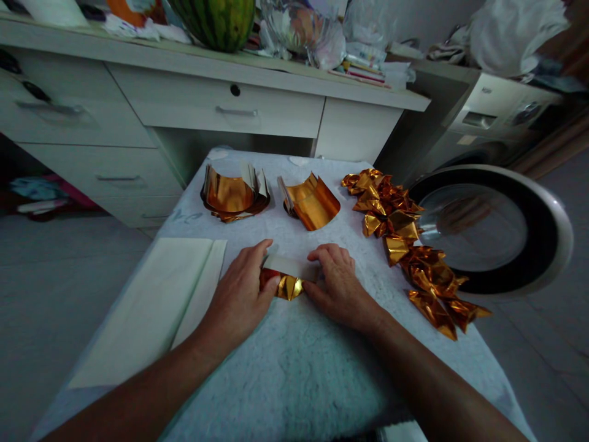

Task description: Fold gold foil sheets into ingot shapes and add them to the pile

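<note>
Between my two hands, low over the cloth-covered table, lies a small sheet of gold foil paper (289,286), partly folded, with its pale back side up along the far edge. My left hand (246,285) pinches its left end between thumb and fingers. At the right end, my right hand (335,279) grips the same paper with thumb and curled fingers. Beyond them stand a curled stack of gold foil sheets (229,193) and a smaller curled stack (315,202). A row of folded gold foil pieces (389,215) runs along the table's right side.
Pale paper sheets (142,301) lie left of my left hand on the table cloth (294,380). A white drawer cabinet (202,101) stands behind, with a watermelon (216,21) on top. At right, a washing machine's round door (492,230) hangs open beside the table.
</note>
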Available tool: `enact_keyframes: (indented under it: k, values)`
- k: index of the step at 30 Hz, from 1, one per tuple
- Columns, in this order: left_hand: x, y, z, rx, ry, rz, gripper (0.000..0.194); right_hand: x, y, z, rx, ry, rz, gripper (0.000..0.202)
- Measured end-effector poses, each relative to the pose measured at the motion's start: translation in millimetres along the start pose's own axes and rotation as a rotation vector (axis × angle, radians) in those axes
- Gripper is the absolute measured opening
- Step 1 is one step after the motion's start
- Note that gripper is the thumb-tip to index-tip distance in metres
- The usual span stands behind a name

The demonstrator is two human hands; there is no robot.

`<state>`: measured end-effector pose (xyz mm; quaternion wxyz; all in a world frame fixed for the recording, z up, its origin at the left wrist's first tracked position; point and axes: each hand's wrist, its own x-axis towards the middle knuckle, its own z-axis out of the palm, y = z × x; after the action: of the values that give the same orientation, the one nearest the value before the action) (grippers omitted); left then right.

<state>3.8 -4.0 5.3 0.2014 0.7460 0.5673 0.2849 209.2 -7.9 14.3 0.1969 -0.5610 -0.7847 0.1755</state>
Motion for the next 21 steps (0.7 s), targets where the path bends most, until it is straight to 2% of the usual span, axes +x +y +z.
enact_keyframes:
  k: [5,10,12,15,17,21]
  values:
    - [2,2,-5.1,-0.155,-0.051,-0.137,0.065,1,1,0,0.008,-0.004,-0.001,0.037]
    - [6,2,-14.1,-0.289,-0.197,-0.186,0.059,2,2,-1,0.033,0.002,-0.017,0.038]
    - [6,3,-15.9,-0.415,-0.212,-0.222,0.057,2,3,-3,0.094,0.02,0.0,0.041]
    - [7,5,-17.3,-0.588,-0.165,-0.277,0.057,2,4,-6,0.286,0.083,0.062,0.048]
    - [8,6,-17.4,-0.619,-0.128,-0.298,0.056,2,5,-8,0.492,0.099,0.104,0.05]
    - [7,5,-15.1,-0.632,-0.107,-0.293,0.054,2,2,-5,0.987,-0.056,0.201,0.034]
